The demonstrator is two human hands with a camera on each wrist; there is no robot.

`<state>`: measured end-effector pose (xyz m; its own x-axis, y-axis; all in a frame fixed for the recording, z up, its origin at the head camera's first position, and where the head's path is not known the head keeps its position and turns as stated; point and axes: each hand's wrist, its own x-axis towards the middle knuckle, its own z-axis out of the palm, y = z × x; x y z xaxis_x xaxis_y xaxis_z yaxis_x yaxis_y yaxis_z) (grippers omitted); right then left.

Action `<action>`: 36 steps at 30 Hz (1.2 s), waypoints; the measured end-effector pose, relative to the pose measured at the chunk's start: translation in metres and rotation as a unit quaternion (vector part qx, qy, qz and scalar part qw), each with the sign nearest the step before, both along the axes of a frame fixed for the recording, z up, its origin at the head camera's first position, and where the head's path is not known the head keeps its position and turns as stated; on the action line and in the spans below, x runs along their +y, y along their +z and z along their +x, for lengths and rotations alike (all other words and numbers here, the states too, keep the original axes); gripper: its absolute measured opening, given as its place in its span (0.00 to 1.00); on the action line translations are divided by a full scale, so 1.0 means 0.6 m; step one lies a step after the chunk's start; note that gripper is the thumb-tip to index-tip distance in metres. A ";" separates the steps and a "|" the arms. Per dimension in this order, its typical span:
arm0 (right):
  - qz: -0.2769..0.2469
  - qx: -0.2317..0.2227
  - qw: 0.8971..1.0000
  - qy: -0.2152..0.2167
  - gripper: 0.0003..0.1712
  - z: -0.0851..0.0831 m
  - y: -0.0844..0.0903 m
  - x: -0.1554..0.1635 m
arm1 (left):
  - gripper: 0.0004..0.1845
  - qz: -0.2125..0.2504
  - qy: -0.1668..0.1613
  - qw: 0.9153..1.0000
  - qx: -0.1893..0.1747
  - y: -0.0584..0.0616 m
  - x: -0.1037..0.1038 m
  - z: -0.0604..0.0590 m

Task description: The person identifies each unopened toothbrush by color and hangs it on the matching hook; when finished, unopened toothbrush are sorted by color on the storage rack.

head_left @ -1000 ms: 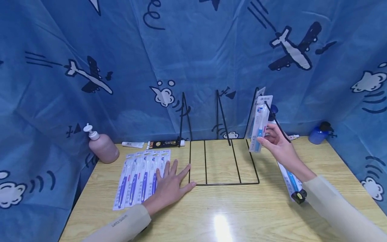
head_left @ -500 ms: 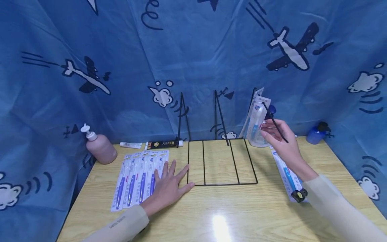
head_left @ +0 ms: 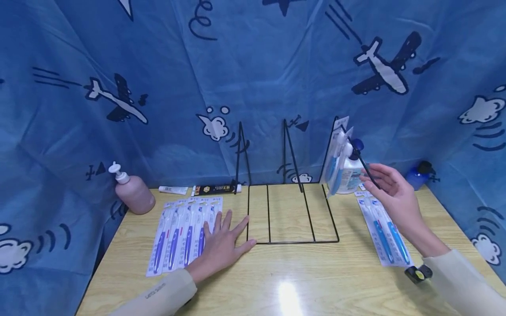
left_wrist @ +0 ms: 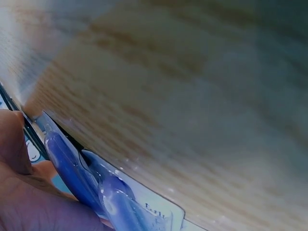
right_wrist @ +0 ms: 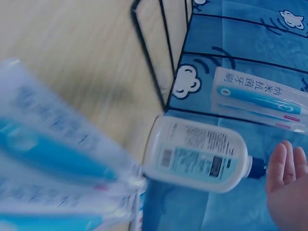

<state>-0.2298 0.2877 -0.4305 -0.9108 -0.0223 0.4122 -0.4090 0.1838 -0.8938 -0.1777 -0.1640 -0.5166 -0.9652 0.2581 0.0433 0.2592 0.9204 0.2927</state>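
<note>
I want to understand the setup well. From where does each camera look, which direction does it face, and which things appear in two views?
Head: sits high, looks forward and down at the wooden table, black wire rack and blue curtain; both hands and sleeves show.
Left wrist: close above the tabletop, looks along the purple toothbrush packs; part of the left hand shows.
Right wrist: looks toward the rack, the white bottle and the hanging blue toothbrush packs; right hand fingers show.
Shared: the bottle, rack and hanging packs appear in the head and right wrist views.

Blue airplane-print curtain (head_left: 245, 66), wooden table (head_left: 300, 281), glare
</note>
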 end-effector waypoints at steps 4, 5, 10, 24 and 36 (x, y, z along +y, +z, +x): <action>-0.009 -0.036 0.999 -0.014 0.26 0.021 -0.016 0.032 | 0.41 0.005 0.000 1.000 -0.005 0.002 0.001 0.004; -0.032 -0.054 0.998 -0.011 0.25 0.026 -0.022 0.040 | 0.41 0.007 0.000 1.000 -0.007 0.002 0.001 0.005; -0.121 -0.165 0.979 -0.008 0.19 0.050 -0.054 0.082 | 0.41 0.011 0.002 1.000 -0.021 0.001 0.001 0.012; 0.209 -0.360 0.907 -0.060 0.50 0.053 -0.102 0.157 | 0.41 0.018 0.000 1.000 -0.006 0.000 -0.001 0.005; 0.235 -0.386 0.890 -0.062 0.48 0.047 -0.107 0.169 | 0.41 0.021 0.000 1.000 -0.003 0.000 0.000 0.003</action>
